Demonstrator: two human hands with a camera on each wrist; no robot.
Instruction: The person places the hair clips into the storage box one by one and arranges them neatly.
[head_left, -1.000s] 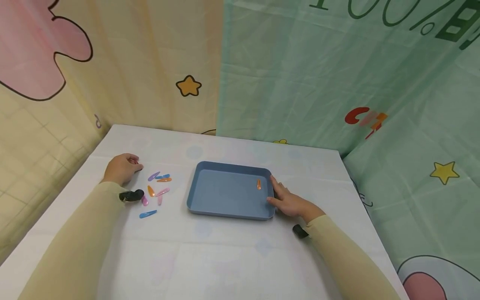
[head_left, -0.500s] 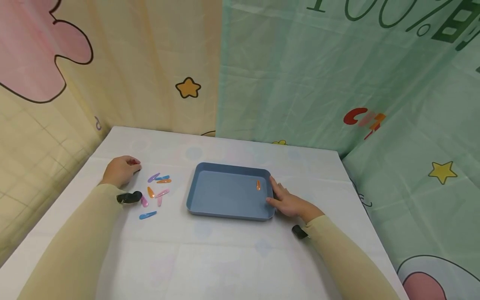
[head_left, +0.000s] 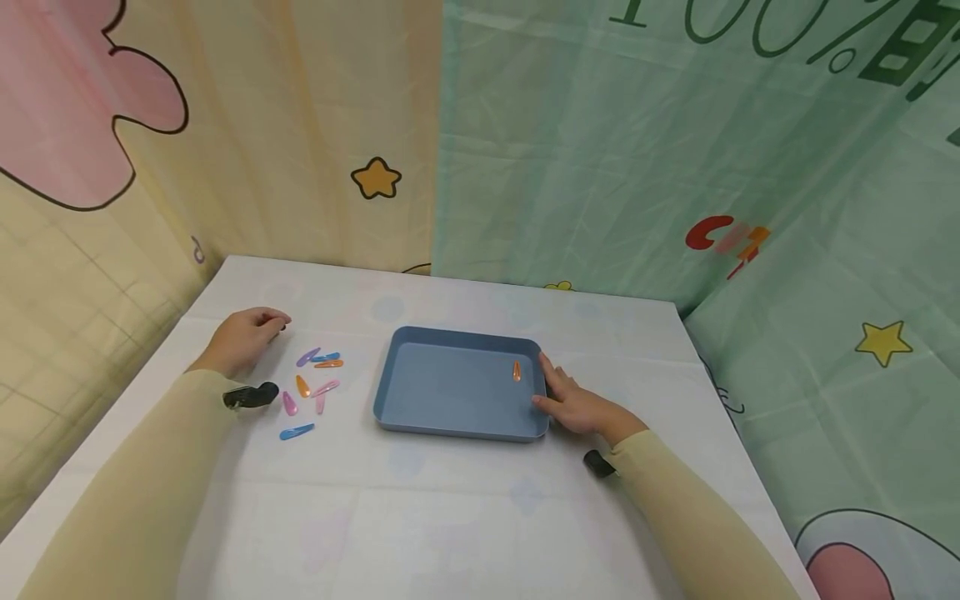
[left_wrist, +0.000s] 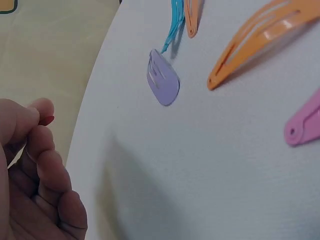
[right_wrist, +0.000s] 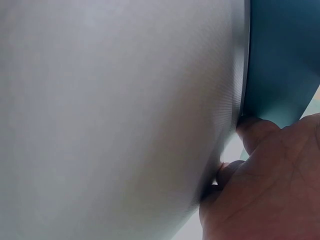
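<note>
In the head view my left hand [head_left: 243,337] is at the table's left side, beyond several snap hair clips. Its thumb and forefinger pinch a small red thing [left_wrist: 47,120]; only a red tip shows in the left wrist view, the rest hidden by the fingers. Nearest to that hand lies a purple hair clip [head_left: 308,357], beside a blue clip [head_left: 326,357] and an orange clip [head_left: 328,364]. My right hand [head_left: 581,404] rests against the right edge of a blue-grey tray [head_left: 450,432], fingers extended along its wall. One orange clip [head_left: 516,371] lies inside the tray, near that edge.
Closer to me on the left lie another orange clip [head_left: 302,386], a magenta clip [head_left: 289,403], two pink clips and a blue clip [head_left: 297,432]. A white cloth covers the table [head_left: 450,517]. Printed curtains [head_left: 555,167] hang behind and at both sides.
My left hand has shifted slightly away from me, its fingertips now farther back and the red thing less visible in the head view. The right hand, tray and clips stay in place.
</note>
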